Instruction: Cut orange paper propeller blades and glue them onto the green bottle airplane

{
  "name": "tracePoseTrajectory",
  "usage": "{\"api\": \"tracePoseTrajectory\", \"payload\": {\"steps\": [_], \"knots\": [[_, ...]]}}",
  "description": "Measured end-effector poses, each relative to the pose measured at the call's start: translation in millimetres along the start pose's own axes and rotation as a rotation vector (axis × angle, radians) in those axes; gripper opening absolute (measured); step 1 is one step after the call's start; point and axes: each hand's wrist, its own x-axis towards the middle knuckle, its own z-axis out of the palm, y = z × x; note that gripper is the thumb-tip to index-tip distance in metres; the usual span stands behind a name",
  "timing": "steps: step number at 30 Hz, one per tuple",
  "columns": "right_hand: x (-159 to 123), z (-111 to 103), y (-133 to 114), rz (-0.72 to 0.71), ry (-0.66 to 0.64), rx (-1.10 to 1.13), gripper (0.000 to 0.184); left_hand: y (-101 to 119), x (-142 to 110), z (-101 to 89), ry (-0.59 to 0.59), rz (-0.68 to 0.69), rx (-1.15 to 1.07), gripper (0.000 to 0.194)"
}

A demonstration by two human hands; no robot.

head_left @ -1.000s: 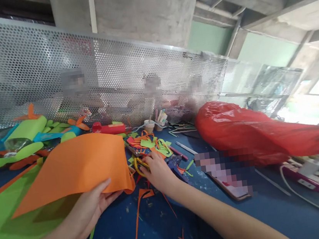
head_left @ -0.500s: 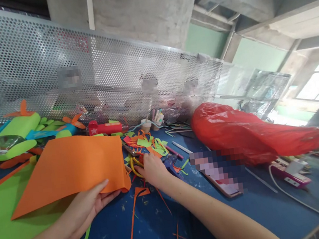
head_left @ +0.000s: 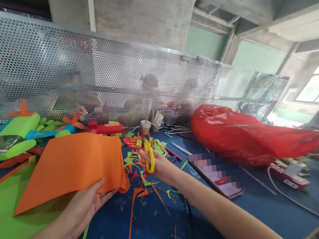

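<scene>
My left hand (head_left: 95, 199) is closed on the lower right edge of an orange sheet (head_left: 72, 165), thumb on top and fingers underneath. The sheet is raised and bent at its right end, over a larger green sheet (head_left: 12, 226) on the table. In my right hand (head_left: 161, 167) is a pair of scissors with yellow handles (head_left: 149, 157), held to the right of the orange sheet with the blades pointing up and away. Orange and green paper scraps (head_left: 134, 142) lie behind and below the scissors.
A phone (head_left: 217, 178) lies on the blue table (head_left: 218, 220) right of my right arm. Beyond it are a red plastic bag (head_left: 237, 133), a power strip (head_left: 291, 179) and a white cable. Paper-covered bottle models (head_left: 17, 127) stand back left, before a perforated metal screen (head_left: 118, 70).
My right hand has lifted the scissors up from among the scraps, and their blades now point upward. My left hand still holds the orange sheet in nearly the same place.
</scene>
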Motion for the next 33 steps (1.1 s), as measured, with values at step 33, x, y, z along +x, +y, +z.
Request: {"api": "tracePoseTrajectory", "payload": {"steps": [33], "knots": [[-62.0,37.8,-27.2,0.415,-0.443,0.053,0.077,57.7,52.7,26.0,-0.056,0.207,-0.222,0.033]]}}
